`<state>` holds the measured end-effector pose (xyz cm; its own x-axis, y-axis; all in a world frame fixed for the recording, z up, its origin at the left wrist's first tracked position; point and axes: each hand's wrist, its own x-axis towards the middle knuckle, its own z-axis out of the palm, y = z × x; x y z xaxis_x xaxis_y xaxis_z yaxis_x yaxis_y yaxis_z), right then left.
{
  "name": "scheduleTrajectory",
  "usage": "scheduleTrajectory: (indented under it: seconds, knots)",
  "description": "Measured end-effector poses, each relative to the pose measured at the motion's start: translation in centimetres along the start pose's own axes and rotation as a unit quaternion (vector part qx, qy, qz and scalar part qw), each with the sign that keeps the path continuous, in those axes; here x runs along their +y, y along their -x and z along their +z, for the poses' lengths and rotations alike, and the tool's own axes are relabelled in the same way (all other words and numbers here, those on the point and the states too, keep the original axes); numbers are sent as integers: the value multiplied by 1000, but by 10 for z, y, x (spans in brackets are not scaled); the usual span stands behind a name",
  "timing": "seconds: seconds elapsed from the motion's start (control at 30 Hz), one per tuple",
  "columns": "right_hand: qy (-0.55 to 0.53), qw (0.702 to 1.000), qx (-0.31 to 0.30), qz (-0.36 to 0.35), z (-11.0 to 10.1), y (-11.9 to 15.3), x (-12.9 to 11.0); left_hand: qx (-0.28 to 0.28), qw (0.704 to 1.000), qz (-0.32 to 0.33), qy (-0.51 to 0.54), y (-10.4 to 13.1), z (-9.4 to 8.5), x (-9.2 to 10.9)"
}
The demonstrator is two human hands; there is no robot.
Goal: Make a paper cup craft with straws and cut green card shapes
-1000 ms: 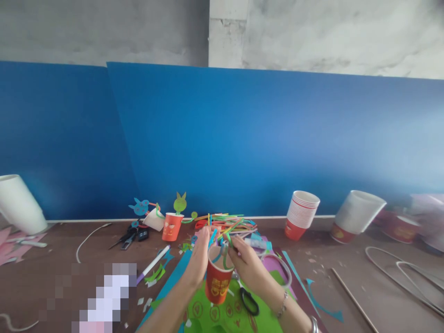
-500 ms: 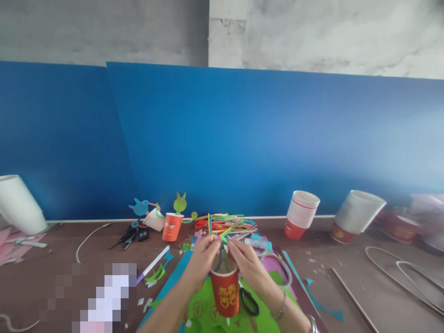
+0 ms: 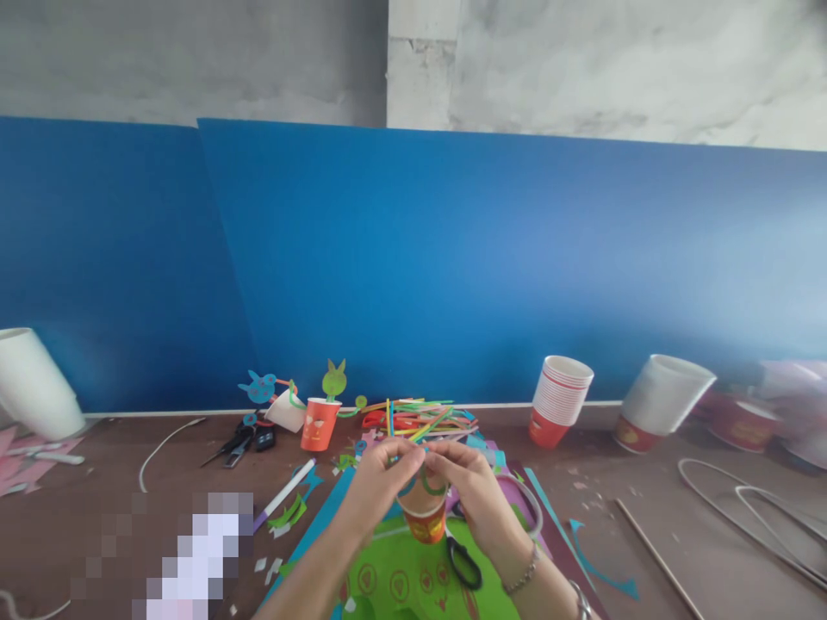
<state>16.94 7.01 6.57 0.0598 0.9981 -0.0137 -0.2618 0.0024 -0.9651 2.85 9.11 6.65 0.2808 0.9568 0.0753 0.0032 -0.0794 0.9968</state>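
A red paper cup (image 3: 426, 522) with gold print hangs tilted over a green sheet (image 3: 388, 560) marked with red drawings. Blue and green straws run from the cup up to my fingers. My left hand (image 3: 386, 479) pinches at the straws on the left, above the rim. From the right, my right hand (image 3: 466, 482) pinches them too, its fingertips almost touching the left ones. Where exactly the straws meet is hidden by my fingers. Black-handled scissors (image 3: 463, 561) lie on the green sheet beside the cup.
Behind my hands lies a pile of coloured straws (image 3: 445, 420). Two decorated cups (image 3: 319, 424) (image 3: 287, 411) are at back left, near keys (image 3: 239, 448). A marker (image 3: 284, 494) lies left. Stacked cups (image 3: 561, 392) (image 3: 667, 396), a stick (image 3: 659, 560) and a cable (image 3: 743, 491) are right.
The cup has moved up and tipped, its base swinging away from me. My hands have come closer together above it, with the fingertips nearly meeting.
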Motion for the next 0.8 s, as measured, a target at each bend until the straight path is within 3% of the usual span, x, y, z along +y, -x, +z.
scheduleTrajectory:
  seconds: [0.1, 0.2, 0.37, 0.5, 0.63, 0.73, 0.8]
  knots:
    - [3, 1000, 2, -11, 3, 0, 1, 11, 998, 54, -38, -1, -1, 1]
    - [26, 999, -32, -19, 2, 0, -1, -6, 998, 57, -31, -2, -5, 4]
    - [202, 973, -67, -93, -8, 2, -8, -72, 994, 58, -59, 0, -14, 13]
    - [338, 916, -78, -201, -11, 6, -12, -63, 998, 4, 8, -2, -10, 6]
    - [442, 824, -115, -337, -7, 13, -18, -60, 985, -114, 115, -6, -4, -10]
    - [495, 763, -130, -395, -2, 19, -21, -65, 984, -115, 122, -6, -5, -10]
    - [509, 740, -131, -420, -1, 22, -21, -82, 981, -121, 129, -3, -7, -4]
